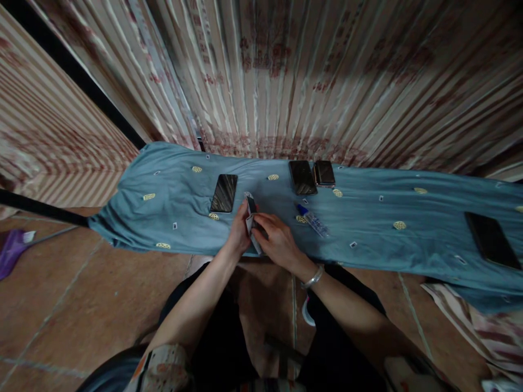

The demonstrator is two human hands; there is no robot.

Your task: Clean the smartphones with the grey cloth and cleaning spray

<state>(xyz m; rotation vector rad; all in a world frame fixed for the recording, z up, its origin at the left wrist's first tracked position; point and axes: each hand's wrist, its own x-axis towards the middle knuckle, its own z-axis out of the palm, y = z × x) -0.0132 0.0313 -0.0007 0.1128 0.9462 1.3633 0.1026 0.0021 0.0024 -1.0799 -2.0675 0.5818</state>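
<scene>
Over the near edge of the cloth-covered bench, my left hand (239, 230) grips a small phone (250, 204) with a dark face and pale rim. Its lower part is hidden by my fingers. My right hand (278, 239) is closed against it, pinching a thin grey cloth-like piece (256, 243) that hangs down between both hands. Left of my hands lies a dark-screened phone (224, 193). To the right, a clear bottle with a blue cap (312, 220) rests on its side.
The bench's blue cover (368, 228) is wrinkled. Farther back lie a black phone (302, 177) and a small stack of phones (324, 173). Another dark device (492, 239) is at far right. A pleated curtain (261, 81) hangs behind. A purple dustpan-like object (12, 253) stands at left.
</scene>
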